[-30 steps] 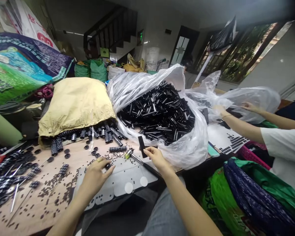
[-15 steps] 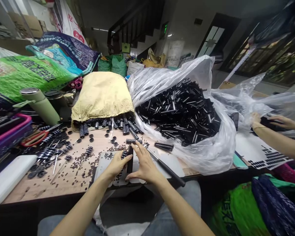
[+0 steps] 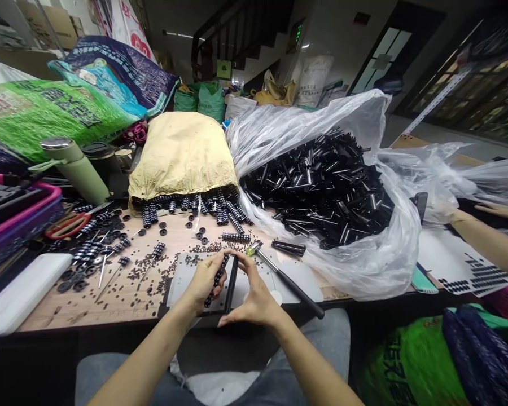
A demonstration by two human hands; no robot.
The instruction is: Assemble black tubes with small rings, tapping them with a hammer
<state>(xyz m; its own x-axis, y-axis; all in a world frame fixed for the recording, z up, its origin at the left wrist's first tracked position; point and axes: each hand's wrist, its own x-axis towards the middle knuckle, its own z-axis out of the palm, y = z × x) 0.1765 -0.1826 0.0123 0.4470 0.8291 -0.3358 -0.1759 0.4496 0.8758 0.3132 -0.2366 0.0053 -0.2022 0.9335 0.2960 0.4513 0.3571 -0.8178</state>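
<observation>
My left hand is closed around a black roller with rows of pale studs, held upright. Spanning a long black plastic piece from end to end, my right hand grips it between thumb and fingertips, beside the roller. Both hands are over a grey plate at the table's front edge. Another studded roller lies just beyond my fingers. A hammer with a black handle rests to the right of my right hand, and a pair of black plastic pieces lies behind it.
A yellow sack spills studded rollers. Beside it, a clear plastic bag bulges with black pieces. Tiny dark rings, red-handled scissors, a white box and a green flask occupy the left. Another person's arm reaches in at right.
The view has shifted slightly. The long black piece has turned to show a narrower side, and my left thumb has come off it. The other person's hands have moved right.
</observation>
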